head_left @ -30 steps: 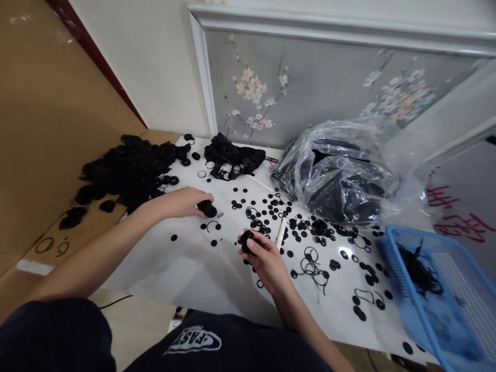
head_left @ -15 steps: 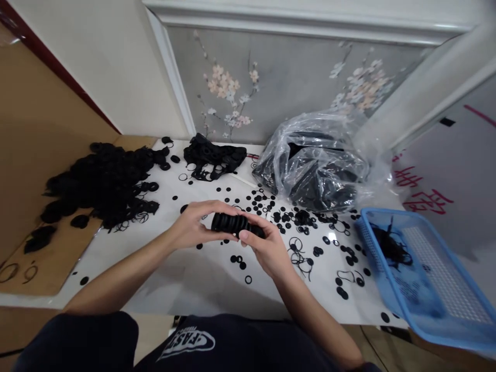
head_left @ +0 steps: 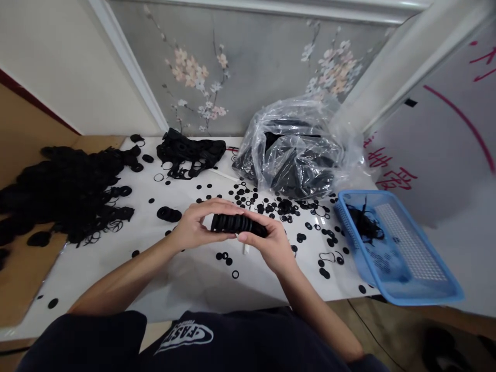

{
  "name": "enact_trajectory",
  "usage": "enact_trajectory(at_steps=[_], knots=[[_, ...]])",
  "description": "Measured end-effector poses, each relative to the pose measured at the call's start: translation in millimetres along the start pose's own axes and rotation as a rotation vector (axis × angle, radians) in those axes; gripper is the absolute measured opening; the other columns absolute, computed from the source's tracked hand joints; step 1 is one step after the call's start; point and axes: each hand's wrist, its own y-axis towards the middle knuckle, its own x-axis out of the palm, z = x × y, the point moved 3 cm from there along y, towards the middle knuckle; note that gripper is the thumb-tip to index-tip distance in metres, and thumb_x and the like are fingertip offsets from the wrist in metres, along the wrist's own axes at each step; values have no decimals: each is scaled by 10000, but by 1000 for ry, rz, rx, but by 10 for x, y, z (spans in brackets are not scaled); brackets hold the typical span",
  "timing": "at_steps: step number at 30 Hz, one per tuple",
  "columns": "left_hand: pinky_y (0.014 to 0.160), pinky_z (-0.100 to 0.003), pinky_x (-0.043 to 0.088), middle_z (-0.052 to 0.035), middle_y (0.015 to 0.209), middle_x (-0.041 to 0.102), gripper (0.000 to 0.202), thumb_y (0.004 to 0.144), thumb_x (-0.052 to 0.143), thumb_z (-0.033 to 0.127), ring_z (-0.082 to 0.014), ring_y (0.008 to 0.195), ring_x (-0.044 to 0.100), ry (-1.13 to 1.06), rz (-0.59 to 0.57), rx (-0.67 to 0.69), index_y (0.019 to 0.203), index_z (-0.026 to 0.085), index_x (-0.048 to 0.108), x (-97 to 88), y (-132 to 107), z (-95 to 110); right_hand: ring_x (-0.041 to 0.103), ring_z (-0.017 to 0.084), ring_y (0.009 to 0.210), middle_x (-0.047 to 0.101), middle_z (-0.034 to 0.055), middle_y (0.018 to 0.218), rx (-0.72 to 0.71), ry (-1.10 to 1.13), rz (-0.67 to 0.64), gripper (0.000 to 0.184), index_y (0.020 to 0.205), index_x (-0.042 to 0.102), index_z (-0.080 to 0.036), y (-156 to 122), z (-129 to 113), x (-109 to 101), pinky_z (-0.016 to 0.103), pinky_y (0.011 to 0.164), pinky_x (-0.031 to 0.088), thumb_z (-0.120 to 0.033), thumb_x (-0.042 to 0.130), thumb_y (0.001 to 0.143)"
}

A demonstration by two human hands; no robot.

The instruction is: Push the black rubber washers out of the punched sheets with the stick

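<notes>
A row of black rubber rings (head_left: 232, 223), stacked face to face, lies sideways between my two hands above the white table. My left hand (head_left: 201, 225) closes round its left part, thumb below and fingers above. My right hand (head_left: 271, 237) grips the right end, with the thumb along the lower side. The fingers hide part of the stack. Just left of my left hand, a few larger black rings (head_left: 169, 214) rest on the table. Small black discs (head_left: 223, 257) and a thin loose ring (head_left: 235, 274) lie below the hands.
A large heap of black rubber parts (head_left: 73, 186) covers the left side. Behind lie a black perforated rubber sheet (head_left: 189, 152) and a clear plastic bag (head_left: 298, 155) with black contents. Scattered discs (head_left: 287, 206) spread rightward to a blue basket (head_left: 403, 294) holding black scraps (head_left: 364, 225).
The view has shifted to the right, so the basket and bag appear further left. Both hands still hold the ring stack, with slightly more of it showing between them.
</notes>
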Motion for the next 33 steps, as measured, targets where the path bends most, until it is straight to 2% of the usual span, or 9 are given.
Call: enact_trajectory(at_steps=[2,5,9,14,19,23,26,30,33], knots=[[906,-420,554,-80,1037,718,458,722,771,132,-232,1084,623,0,33,8,1144,248,634,7,11,-5,634,229,1030,708,-5,1060,-28,-12,11,505,1156,656,-346,-14,-30,13,478,991,452,-272,805,680],[905,-428,551,-90,1062,712,445,727,763,125,-236,1057,640,-13,16,11,1136,243,632,34,11,-20,619,222,1020,668,9,1063,-54,-12,-7,565,1245,576,-347,-37,-43,40,469,972,470,-305,780,719],[949,-438,533,-91,1127,693,453,747,739,101,-230,1055,652,-11,-35,-5,1158,245,617,93,8,-41,577,249,1100,596,50,1178,-25,69,-27,599,1292,506,-340,-56,-22,68,466,935,505,-358,753,746],[970,-460,522,-91,1119,694,403,789,731,195,-241,1112,624,-5,-30,42,1173,239,617,161,26,-37,568,253,1139,581,38,1184,-47,96,23,686,1275,475,-345,-52,-61,111,503,1018,454,-348,812,678],[982,-466,514,-89,1130,687,431,781,745,251,-254,1162,590,-21,0,10,1191,254,611,197,44,-72,540,274,1173,544,49,1218,-121,-76,148,866,1335,392,-353,-62,-119,133,523,1039,430,-398,856,605],[979,-450,521,-87,1221,642,499,771,751,224,-259,1213,553,0,-6,-34,1239,272,585,240,60,-75,533,272,1170,513,69,1255,-272,-271,249,1071,1452,181,-360,-81,-170,128,512,1046,429,-418,846,615],[1003,-443,506,-75,1210,650,535,749,770,214,-248,1202,563,19,18,-10,1244,282,581,275,73,-53,473,290,1243,426,97,1365,-397,-411,306,1183,1482,62,-353,-96,-186,135,513,1060,420,-431,851,604],[999,-408,512,-76,1205,655,556,731,781,196,-236,1167,591,69,51,1,1243,273,577,317,73,-45,425,293,1299,366,101,1434,-450,-468,322,1160,1485,42,-354,-114,-202,149,513,1081,399,-397,835,640],[1026,-414,484,-83,1197,661,557,758,751,187,-232,1171,589,123,51,13,1271,253,544,348,80,-26,423,282,1315,394,90,1430,-387,-333,289,1106,1482,67,-353,-112,-214,133,519,1100,371,-345,806,658]])
